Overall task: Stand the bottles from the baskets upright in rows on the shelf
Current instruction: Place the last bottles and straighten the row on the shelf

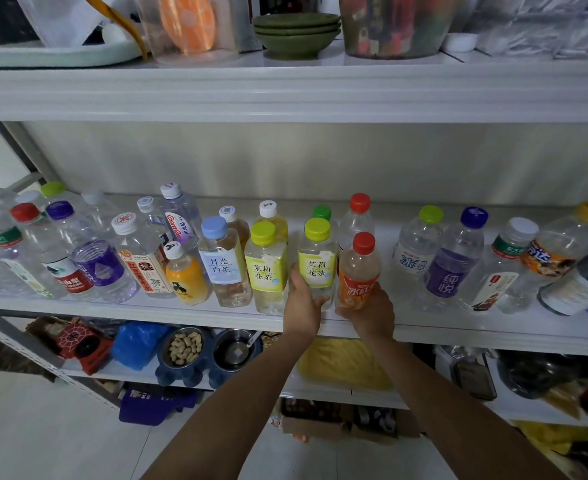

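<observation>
Several bottles stand upright in rows on the white middle shelf [181,315]. My left hand [301,304] grips the base of a clear bottle with a yellow-green cap and pale yellow label [317,258]. Right beside it, my right hand [372,311] holds the lower part of an orange-labelled bottle with a red cap [361,268]. Both bottles are upright at the shelf's front edge, touching or nearly touching each other. A matching yellow-green capped bottle [266,265] stands just left of them. No basket is in view.
A gap on the shelf lies between the red-capped bottle and a green-capped water bottle [417,251]. Green bowls [296,32] and tubs sit on the upper shelf. Below are a bowl of peanuts [185,348], a blue bag and a yellow cloth [344,363].
</observation>
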Action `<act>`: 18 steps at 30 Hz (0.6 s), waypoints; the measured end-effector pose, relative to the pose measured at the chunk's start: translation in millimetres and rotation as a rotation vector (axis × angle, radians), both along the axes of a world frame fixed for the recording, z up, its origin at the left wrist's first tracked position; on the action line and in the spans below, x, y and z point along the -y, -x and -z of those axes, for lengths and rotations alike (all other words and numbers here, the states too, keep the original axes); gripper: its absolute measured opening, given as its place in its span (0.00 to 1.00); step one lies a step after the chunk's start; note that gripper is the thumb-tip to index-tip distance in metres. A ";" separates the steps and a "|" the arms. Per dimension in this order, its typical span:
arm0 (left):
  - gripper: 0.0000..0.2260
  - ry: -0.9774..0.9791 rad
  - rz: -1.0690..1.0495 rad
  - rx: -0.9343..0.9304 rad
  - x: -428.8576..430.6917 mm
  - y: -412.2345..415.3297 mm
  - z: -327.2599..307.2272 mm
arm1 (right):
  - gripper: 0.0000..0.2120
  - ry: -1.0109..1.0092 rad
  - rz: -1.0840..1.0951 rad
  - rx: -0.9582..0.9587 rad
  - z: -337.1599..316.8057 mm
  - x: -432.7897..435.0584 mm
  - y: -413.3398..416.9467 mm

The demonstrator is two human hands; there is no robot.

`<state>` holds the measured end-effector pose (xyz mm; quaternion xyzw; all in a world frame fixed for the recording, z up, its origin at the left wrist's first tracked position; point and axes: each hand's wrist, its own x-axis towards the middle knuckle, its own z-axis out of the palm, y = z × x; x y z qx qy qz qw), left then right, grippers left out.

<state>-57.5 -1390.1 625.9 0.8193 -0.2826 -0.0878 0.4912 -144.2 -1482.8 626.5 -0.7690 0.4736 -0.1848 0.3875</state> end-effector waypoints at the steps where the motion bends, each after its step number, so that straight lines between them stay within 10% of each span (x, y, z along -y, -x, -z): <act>1: 0.35 0.001 -0.005 0.002 0.6 -0.8 0.4 | 0.34 -0.001 0.000 0.002 -0.1 0.1 -0.3; 18: 0.36 -0.107 -0.016 0.017 -2.1 -4.3 7.5 | 0.35 -0.009 -0.034 -0.010 4.2 1.4 0.0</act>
